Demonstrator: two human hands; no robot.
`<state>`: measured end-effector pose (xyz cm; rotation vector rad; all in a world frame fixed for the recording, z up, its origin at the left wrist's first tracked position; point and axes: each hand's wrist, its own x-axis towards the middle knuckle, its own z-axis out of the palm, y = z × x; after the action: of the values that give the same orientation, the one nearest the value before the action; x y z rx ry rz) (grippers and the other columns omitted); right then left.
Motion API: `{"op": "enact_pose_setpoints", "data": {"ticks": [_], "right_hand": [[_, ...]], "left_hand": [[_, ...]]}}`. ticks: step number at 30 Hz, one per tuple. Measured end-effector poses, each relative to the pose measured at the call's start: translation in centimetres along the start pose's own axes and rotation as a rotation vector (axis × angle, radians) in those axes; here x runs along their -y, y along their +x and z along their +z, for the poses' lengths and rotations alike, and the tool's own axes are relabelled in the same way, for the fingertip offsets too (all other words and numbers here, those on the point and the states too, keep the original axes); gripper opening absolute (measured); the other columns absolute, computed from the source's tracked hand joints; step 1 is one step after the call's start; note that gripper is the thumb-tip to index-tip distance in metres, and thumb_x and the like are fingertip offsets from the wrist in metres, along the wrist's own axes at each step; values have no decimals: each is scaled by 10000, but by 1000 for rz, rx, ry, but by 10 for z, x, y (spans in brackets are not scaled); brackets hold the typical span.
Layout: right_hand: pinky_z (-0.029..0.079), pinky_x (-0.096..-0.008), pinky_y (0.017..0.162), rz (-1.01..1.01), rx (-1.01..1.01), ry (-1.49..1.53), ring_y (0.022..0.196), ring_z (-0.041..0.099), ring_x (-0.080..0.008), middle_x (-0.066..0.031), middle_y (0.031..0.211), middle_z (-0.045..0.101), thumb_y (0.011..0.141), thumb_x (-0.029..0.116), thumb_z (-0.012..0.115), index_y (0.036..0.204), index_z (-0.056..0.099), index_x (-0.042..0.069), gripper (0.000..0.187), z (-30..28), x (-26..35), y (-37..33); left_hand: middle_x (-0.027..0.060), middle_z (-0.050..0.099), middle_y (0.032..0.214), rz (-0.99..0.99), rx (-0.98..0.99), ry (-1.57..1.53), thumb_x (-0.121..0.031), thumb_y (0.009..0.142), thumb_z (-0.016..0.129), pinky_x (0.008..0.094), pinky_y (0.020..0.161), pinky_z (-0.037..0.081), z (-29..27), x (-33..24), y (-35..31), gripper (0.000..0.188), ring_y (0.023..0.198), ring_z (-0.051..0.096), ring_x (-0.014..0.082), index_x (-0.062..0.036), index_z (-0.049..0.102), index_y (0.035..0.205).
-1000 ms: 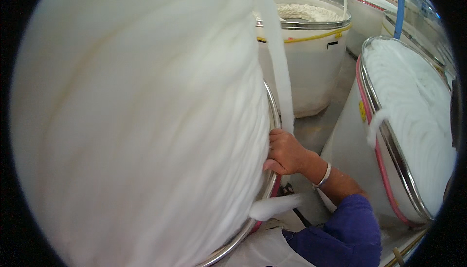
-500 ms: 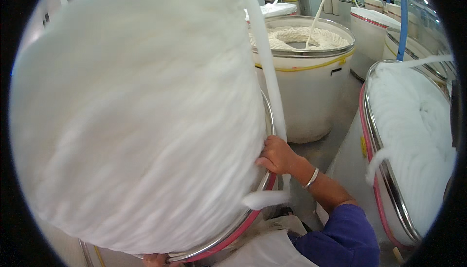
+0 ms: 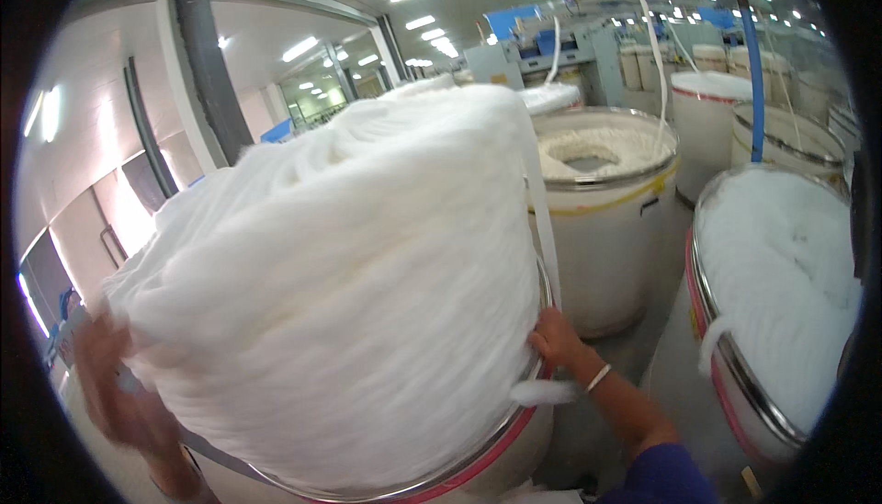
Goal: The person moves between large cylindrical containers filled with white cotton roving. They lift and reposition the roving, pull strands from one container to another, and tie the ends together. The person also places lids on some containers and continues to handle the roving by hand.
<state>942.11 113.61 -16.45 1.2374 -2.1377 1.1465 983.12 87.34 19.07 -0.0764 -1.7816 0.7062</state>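
A tall mound of white fibre sliver [image 3: 340, 293] rises far above the metal rim [image 3: 514, 423] of a large round can with a red band. My right hand [image 3: 556, 339], a bangle at its wrist, is closed on that rim at the right. A strand of sliver [image 3: 545, 219] hangs down just behind it, and a loose sliver end [image 3: 544, 392] sticks out below it. My left hand [image 3: 115, 380] is raised beside the mound's left side, near or against the fibre. Motion smears its fingers.
Behind stands another can [image 3: 602, 237] with a yellow band and ring-shaped coils. At the right is a filled can [image 3: 767, 293] with a red band. A blue pole [image 3: 753, 72] rises behind it. Machines [image 3: 542, 58] and more cans stand farther back; pillars [image 3: 207, 63] are at the left.
My left hand has left the near rim and risen to the mound's left side. My right hand stays on the rim. The view has tilted up, showing the mound's top and the ceiling.
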Motion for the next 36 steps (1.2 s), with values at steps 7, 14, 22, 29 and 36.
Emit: {"op": "enact_pose_setpoints", "data": {"ticks": [7, 14, 22, 29, 36], "right_hand": [[401, -451, 697, -266, -45, 185, 705, 517, -363, -170, 673, 540, 865, 240, 568, 638, 587, 11, 323, -7, -9, 2], [440, -360, 656, -210, -563, 601, 653, 555, -243, -120, 692, 585, 1039, 291, 279, 655, 557, 26, 543, -114, 63, 88], [433, -345, 643, -890, -484, 395, 590, 539, -218, -93, 642, 604, 983, 245, 392, 654, 561, 24, 431, -196, 196, 275], [394, -373, 1011, -543, 464, 159, 1219, 500, -308, -173, 1300, 532, 858, 725, 451, 1348, 492, 84, 808, -91, 332, 374], [296, -567, 1066, -845, 620, -429, 1359, 291, -476, -280, 1532, 192, 891, 660, 439, 1498, 273, 74, 859, 40, 334, 252]], "left_hand": [[146, 440, 1445, -243, 429, -641, -278, 890, 631, 420, 1134, 257, 108, 20, 116, 512, 1372, 355, 311, -88, 503, 1348], [202, 153, 1567, 191, 753, -871, -318, 965, 505, 546, 1126, 233, 137, -35, 33, 433, 1430, 200, 413, -51, 475, 1304], [253, -11, 1574, 146, 919, -953, -330, 936, 507, 602, 1118, 169, 118, -88, -17, 484, 1446, 36, 464, 27, 430, 1255], [225, -54, 1584, -2, 1007, -1037, -521, 903, 472, 571, 1144, 19, 106, -102, -52, 788, 1458, -54, 421, -82, 236, 1513], [251, 27, 1576, 7, 918, -992, -557, 903, 483, 590, 1134, 49, 117, -106, -87, 791, 1456, 0, 433, -66, 286, 1491]]}}
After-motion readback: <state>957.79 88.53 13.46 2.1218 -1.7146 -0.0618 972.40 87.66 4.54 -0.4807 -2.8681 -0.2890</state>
